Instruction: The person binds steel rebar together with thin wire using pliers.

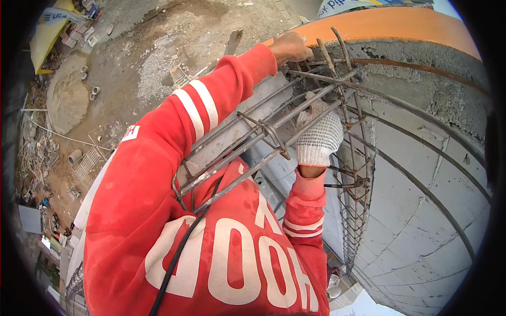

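Observation:
My bare left hand (291, 49) reaches across to the end of a rebar cage, beside the orange edge band (375, 25) of a concrete wall. Its fingers are bent, and the bars and the hand itself hide what they hold. In a white dotted work glove, my right hand (319, 136) is raised under and beside the steel bars (276, 148), close to the joint where they meet the curved bars. Part of its fingers is hidden behind the bars. A bent stirrup (272, 134) wraps the straight bars, which run back towards my chest.
Curved rebars (419, 162) sweep right along a grey block wall (411, 229). An upright rebar cage (354, 205) drops far down beside it. Two bar ends (332, 51) stick up near the orange band. A black cord (178, 256) crosses my red sweatshirt. Far below lies a sand pile (68, 94).

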Tool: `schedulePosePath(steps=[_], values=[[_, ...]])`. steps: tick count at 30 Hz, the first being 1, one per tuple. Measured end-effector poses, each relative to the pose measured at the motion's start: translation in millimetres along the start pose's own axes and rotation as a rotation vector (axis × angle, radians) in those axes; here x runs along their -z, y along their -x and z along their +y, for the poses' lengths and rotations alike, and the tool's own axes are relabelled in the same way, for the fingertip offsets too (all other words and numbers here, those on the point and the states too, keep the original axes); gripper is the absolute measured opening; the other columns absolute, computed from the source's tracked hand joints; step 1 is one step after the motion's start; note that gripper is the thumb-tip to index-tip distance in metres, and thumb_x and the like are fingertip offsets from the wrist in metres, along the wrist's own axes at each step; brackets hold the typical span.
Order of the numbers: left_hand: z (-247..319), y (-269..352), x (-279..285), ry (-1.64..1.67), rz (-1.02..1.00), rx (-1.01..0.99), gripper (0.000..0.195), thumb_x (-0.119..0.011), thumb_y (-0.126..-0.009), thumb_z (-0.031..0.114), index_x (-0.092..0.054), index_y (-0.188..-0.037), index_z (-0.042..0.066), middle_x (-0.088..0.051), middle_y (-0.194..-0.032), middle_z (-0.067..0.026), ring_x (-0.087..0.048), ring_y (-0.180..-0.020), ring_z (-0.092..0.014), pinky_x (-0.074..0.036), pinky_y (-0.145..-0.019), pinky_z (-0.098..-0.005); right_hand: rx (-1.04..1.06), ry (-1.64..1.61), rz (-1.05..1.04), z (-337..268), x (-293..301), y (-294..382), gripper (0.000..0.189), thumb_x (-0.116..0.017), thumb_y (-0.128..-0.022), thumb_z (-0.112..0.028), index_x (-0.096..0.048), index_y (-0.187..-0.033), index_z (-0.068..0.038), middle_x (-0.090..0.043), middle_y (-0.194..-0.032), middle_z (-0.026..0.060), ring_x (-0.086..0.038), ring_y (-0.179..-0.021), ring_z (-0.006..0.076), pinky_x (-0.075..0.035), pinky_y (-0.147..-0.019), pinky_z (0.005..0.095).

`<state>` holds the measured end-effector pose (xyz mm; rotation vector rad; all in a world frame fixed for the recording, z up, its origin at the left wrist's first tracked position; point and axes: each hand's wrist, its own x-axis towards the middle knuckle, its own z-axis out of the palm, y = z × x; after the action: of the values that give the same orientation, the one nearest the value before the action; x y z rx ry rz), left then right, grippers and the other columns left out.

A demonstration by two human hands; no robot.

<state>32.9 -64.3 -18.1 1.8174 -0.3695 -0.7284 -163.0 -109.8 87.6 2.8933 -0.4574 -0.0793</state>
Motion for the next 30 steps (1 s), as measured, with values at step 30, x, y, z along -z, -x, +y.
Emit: schedulePosePath(steps=[30], values=[[-8, 7, 5, 0.151, -0.057, -0.026, 0.023, -0.071, -0.078, 0.018, -0.074, -0.088, -0.002, -0.068, -0.077, -0.0084, -0.061, -0.075, -0.016, -0.047, -0.069, -0.0316, -0.857, -2.353, -0.413, -2, -38, 17, 0.015, -0.056, -0.098, -0.018, -0.055, -0.107, -0.005, -0.053, -0.077, 0.0026, -0.052, -0.071, 0.0166, -0.043, -0.065, 0.0321]])
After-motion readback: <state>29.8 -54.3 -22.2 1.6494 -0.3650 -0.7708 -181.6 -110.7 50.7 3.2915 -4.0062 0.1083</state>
